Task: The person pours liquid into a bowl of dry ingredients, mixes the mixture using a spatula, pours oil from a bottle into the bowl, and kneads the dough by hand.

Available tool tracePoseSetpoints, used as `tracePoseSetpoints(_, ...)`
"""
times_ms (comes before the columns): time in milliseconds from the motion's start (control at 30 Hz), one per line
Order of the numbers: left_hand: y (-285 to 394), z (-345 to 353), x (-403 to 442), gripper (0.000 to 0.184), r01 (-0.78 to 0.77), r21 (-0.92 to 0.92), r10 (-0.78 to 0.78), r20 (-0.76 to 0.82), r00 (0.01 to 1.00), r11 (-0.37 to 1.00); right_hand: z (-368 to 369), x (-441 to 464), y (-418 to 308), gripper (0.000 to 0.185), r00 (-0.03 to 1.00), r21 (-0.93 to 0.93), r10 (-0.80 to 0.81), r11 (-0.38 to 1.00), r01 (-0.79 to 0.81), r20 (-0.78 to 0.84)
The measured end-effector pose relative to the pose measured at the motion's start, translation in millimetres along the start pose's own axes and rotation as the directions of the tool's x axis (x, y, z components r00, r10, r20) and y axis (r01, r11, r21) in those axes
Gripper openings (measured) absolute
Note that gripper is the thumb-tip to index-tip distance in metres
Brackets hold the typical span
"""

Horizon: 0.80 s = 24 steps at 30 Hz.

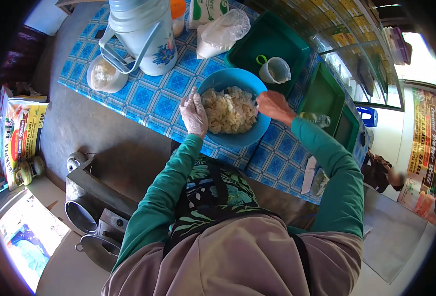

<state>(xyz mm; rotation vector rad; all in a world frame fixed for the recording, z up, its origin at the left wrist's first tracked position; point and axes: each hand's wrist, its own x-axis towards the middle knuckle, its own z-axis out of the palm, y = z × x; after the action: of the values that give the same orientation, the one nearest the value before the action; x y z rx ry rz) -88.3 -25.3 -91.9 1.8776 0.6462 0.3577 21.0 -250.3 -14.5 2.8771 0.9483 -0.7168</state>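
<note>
A blue bowl stands near the front edge of the table, filled with a pale, lumpy mixture. My left hand, in a thin clear glove, rests against the bowl's left rim with its fingers close together. At the right rim is my right hand, bare, its fingers curled over the mixture's edge; a small pale piece shows at the fingertips, too small to name. A clear measuring cup lies just behind the bowl, on a green tray.
A large white-blue jug and a white tub are at the back left. Plastic bags lie behind the bowl. More green trays and a glass bottle are on the right. Metal pots sit at lower left.
</note>
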Motion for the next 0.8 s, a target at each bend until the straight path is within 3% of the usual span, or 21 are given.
tracePoseSetpoints(33, 0.7, 0.8, 0.5, 0.041, 0.004, 0.004, -0.004, 0.002, 1.0, 1.0, 15.1, 0.9, -2.4, 0.014, 0.996, 0.117, 0.088, 0.989, -0.089, 0.02)
tracePoseSetpoints(100, 3.2, 3.3, 0.4, 0.041, 0.015, -0.035, -0.015, -0.007, 1.0, 0.999, 40.9, 6.5, -3.5, 0.015, 0.993, 0.099, 0.103, 0.989, -0.109, 0.062)
tracePoseSetpoints(167, 6.5, 2.8, -0.5, 0.041, 0.049, -0.062, -0.048, 0.009, 0.999, 0.997, 54.0, 6.8, -9.9, 0.015, 0.983, 0.391, 0.181, 0.907, -0.158, -0.022)
tracePoseSetpoints(233, 11.2, 0.0, -0.3, 0.041, 0.037, -0.044, -0.036, 0.021, 0.999, 0.998, 63.1, 0.9, -11.3, 0.017, 0.972, 0.422, 0.226, 0.876, -0.235, 0.072)
tracePoseSetpoints(267, 11.2, -0.4, -0.2, 0.04, 0.04, -0.026, -0.039, 0.019, 0.999, 0.999, 81.3, -2.5, -1.8, 0.019, 0.935, 0.696, 0.271, 0.626, -0.352, 0.229)
tracePoseSetpoints(300, 10.9, -1.5, -0.1, 0.04, 0.035, -0.025, -0.035, 0.021, 0.999, 0.999, 92.1, -6.6, 1.8, 0.023, 0.888, 0.848, 0.248, 0.281, -0.449, 0.388)
tracePoseSetpoints(333, 10.7, -1.7, -0.6, 0.041, 0.043, -0.026, -0.042, 0.028, 0.999, 0.999, 90.1, -10.3, -13.0, 0.026, 0.84, 0.869, 0.336, 0.107, -0.484, 0.426)
tracePoseSetpoints(367, 10.8, -0.3, -0.2, 0.041, 0.05, -0.029, -0.049, 0.033, 0.998, 0.998, 91.6, -12.2, -23.4, 0.026, 0.841, 0.869, 0.338, 0.109, -0.482, 0.423)
tracePoseSetpoints(433, 8.7, 0.1, -1.5, 0.041, 0.071, -0.032, -0.07, 0.044, 0.997, 0.997, 94.8, -17.2, -40.6, 0.021, 0.867, 0.937, 0.353, -0.14, -0.321, 0.35)
tracePoseSetpoints(467, 7.1, 1.3, -0.8, 0.042, 0.089, -0.038, -0.087, 0.053, 0.995, 0.995, 79.4, -19.0, -44.9, 0.014, 0.862, 0.884, 0.251, 0.046, -0.465, 0.44)
tracePoseSetpoints(500, 5.2, 2.5, 0.2, 0.042, 0.083, -0.038, -0.081, 0.058, 0.995, 0.996, 66.6, -20.3, -53.6, 0.014, 0.863, 0.886, 0.255, 0.042, -0.461, 0.437)
tracePoseSetpoints(567, 0.8, 3.8, 1.7, 0.044, 0.095, -0.048, -0.092, 0.066, 0.994, 0.994, 51.1, -21.8, -73.1, 0.007, 0.657, 0.696, 0.242, -0.344, -0.63, 0.714)
tracePoseSetpoints(600, 0.5, 2.6, 0.7, 0.044, 0.123, -0.006, -0.123, 0.079, 0.989, 0.992, 55.3, -22.0, -72.7, 0.007, 0.661, 0.698, 0.237, -0.346, -0.628, 0.712)
tracePoseSetpoints(667, -0.2, -1.4, -0.5, 0.044, 0.089, 0.002, -0.089, 0.08, 0.993, 0.996, 65.0, -26.5, -74.6, 0.004, 0.707, 0.551, 0.05, -0.665, -0.504, 0.706)
tracePoseSetpoints(800, -4.9, -3.4, -0.3, 0.044, 0.028, -0.013, -0.027, 0.082, 0.996, 1.0, 63.3, -37.0, -76.1, 0.005, 0.749, 0.34, -0.125, -0.834, -0.435, 0.651)
